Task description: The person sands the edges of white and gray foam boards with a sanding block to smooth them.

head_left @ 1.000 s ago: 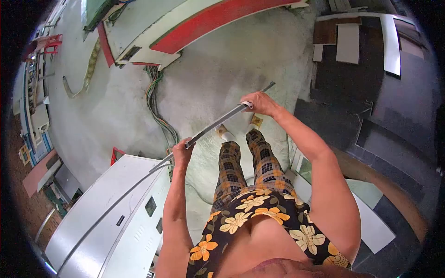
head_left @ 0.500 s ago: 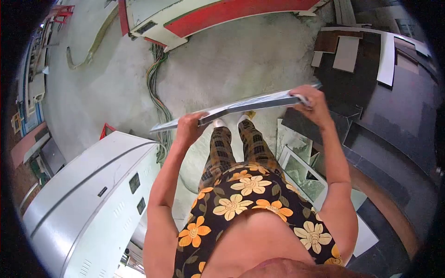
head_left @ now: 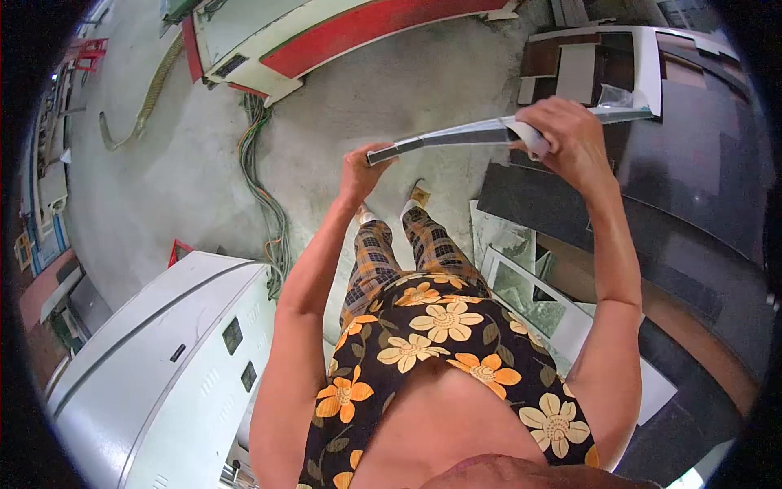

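A long, thin panel (head_left: 456,137) with a dark edge and a pale, shiny face is held out in front of me, seen nearly edge-on. My left hand (head_left: 362,173) is closed around its left end, the thumb side up at the corner. Farther right, my right hand (head_left: 568,140) grips it with bent fingers. A whitish strip (head_left: 531,140), like a cloth or film, sticks out by my right fingers. Beyond that hand the panel runs on to the right, over the dark boards (head_left: 570,196).
At left stands a white metal cabinet (head_left: 138,342). Cables (head_left: 259,187) run along the floor toward a red and white machine (head_left: 350,41). A hose (head_left: 147,106) lies at upper left. Beside my right leg are a white frame (head_left: 562,322) and a marbled sheet (head_left: 505,236).
The panel has shifted right and up; its left end no longer sticks out past my left hand, and its right end reaches over the boards. Both hands still hold it, and the view has turned slightly.
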{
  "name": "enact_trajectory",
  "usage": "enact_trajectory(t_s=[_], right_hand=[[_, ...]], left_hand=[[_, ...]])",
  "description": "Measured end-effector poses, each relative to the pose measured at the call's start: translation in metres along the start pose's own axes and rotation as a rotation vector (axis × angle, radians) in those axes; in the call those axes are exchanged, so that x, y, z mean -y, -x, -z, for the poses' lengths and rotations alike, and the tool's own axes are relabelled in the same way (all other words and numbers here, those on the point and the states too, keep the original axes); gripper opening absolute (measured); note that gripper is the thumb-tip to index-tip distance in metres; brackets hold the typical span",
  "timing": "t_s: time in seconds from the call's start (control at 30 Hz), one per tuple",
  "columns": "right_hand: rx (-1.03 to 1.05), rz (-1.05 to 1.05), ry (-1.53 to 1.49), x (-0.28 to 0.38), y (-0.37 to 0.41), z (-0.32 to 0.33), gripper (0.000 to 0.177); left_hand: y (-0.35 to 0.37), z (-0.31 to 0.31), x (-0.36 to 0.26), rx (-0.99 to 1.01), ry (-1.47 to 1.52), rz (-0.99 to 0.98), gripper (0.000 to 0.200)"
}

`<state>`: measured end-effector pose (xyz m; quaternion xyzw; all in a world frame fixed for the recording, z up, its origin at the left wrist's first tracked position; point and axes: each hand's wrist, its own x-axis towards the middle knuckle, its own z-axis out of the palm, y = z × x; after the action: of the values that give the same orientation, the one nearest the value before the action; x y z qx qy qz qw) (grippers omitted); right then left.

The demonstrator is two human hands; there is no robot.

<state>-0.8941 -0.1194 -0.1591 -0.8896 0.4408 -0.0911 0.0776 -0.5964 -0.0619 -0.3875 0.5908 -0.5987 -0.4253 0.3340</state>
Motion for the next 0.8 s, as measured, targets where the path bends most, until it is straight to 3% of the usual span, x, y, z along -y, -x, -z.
enact_trajectory(t_s=[0.1, 0.2, 0.3, 0.37, 0.43, 0.53, 0.6, 0.63, 0.67, 0.77, 0.8], right_hand=[[0.049, -0.005, 0.029, -0.012, -0.008, -0.028, 0.030], [0.039, -0.024, 0.020, -0.022, -0.018, -0.048, 0.029], [-0.039, -0.018, -0.009, -0.021, -0.030, -0.058, 0.026], [-0.124, -0.009, -0.034, -0.016, -0.038, -0.067, 0.027], [-0.197, 0.018, -0.056, -0.015, -0.050, -0.081, 0.029], [-0.218, -0.009, -0.079, 0.002, -0.063, -0.097, 0.029], [-0.224, -0.032, -0.128, 0.020, -0.073, -0.104, 0.030], [-0.243, -0.017, -0.132, 0.029, -0.077, -0.108, 0.029], [-0.263, -0.006, -0.134, 0.038, -0.080, -0.113, 0.027], [-0.286, 0.024, -0.173, 0.068, -0.088, -0.121, 0.024], [-0.285, 0.034, -0.192, 0.076, -0.090, -0.124, 0.023]], left_hand=[[-0.012, -0.020, 0.031, 0.009, 0.036, 0.083, 0.021], [-0.020, -0.020, 0.045, 0.004, -0.227, -0.111, 0.024], [-0.034, -0.011, 0.062, 0.090, -0.131, 0.006, 0.040], [-0.048, 0.008, 0.067, 0.105, -0.280, -0.064, 0.060], [-0.055, 0.024, 0.034, -0.048, -0.258, -0.074, 0.072], [-0.054, 0.054, -0.085, -0.088, 0.256, -0.128, 0.068], [-0.053, 0.051, -0.121, -0.105, 0.341, -0.174, 0.063], [-0.054, 0.045, -0.135, -0.115, 0.385, -0.203, 0.060], [-0.055, 0.036, -0.146, -0.194, 0.269, -0.288, 0.043], [-0.059, 0.031, -0.118, -0.242, 0.211, -0.384, 0.034], [-0.056, 0.018, -0.120, -0.499, 0.281, -0.242, 0.046]])
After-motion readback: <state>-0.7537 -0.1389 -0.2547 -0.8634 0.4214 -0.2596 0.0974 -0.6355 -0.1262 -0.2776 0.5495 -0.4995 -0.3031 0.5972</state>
